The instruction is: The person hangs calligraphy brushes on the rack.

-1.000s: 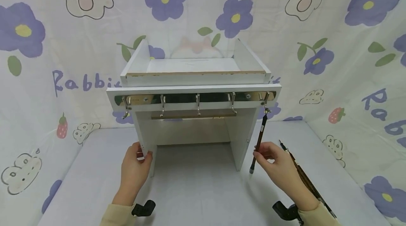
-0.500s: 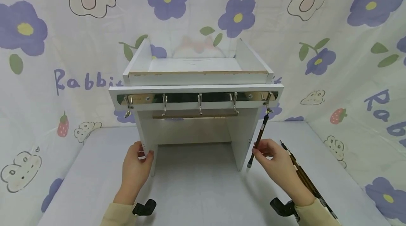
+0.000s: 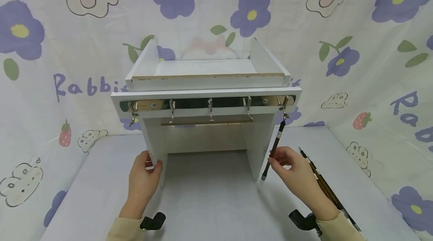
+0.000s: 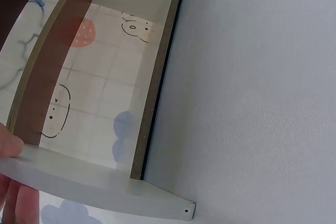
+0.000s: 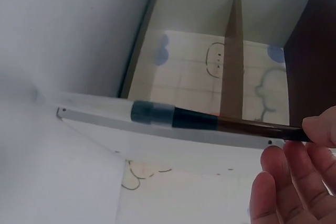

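A dark calligraphy brush [image 3: 277,138] hangs by its top loop from the rightmost hook [image 3: 285,106] of a metal hook rail. My right hand [image 3: 297,177] pinches its lower handle between thumb and fingers, beside the shelf's right side panel. In the right wrist view, the brush [image 5: 247,126] ends in a clear cap over pale bristles. On the other side, my left hand [image 3: 143,182] grips the front edge of the left side panel [image 3: 152,141] of the white shelf [image 3: 203,84]. Only the thumb [image 4: 9,144] and part of the fingers show in the left wrist view.
Several more brushes [image 3: 326,186] lie on the table [image 3: 209,203] to the right, partly behind my right forearm. Other hooks [image 3: 210,110] along the rail carry nothing. A patterned cloth [image 3: 209,4] hangs behind and at both sides.
The brush's lower end has swung a little left toward the right side panel, with my right hand following slightly. My left hand keeps its grip on the shelf.
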Tool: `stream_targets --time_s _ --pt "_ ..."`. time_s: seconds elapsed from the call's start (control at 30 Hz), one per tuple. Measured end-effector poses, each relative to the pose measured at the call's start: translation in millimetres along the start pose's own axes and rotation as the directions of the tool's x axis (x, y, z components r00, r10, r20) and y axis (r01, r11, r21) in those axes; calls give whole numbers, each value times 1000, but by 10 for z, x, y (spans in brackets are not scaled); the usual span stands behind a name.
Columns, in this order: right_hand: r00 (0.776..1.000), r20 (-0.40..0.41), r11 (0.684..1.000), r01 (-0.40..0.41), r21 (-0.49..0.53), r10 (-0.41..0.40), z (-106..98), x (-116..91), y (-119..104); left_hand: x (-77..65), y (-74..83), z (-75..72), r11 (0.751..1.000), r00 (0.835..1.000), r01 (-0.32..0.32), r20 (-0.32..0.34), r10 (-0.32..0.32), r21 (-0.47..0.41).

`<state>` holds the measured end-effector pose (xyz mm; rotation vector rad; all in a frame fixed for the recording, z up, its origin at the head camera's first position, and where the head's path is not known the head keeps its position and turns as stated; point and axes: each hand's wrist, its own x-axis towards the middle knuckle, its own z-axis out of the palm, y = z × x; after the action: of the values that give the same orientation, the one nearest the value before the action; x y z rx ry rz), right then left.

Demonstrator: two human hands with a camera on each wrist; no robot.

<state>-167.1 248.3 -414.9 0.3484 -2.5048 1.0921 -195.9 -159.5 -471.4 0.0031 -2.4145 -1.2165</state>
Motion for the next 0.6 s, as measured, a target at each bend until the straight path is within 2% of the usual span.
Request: stream_targets --time_s 0.23,0.43,0.6 --pt "1000 20 1000 -13 -7 13 -126 -46 48 -18 10 -15 1000 1000 11 17 -11 -3" --pt "998 8 996 -58 -60 59 -237 -109 265 -20 -1 -13 1000 1000 11 23 -11 -1" --pt "991 29 989 -130 -68 132 -342 -161 460 -6 -13 -2 1000 1000 4 18 -4 -1"
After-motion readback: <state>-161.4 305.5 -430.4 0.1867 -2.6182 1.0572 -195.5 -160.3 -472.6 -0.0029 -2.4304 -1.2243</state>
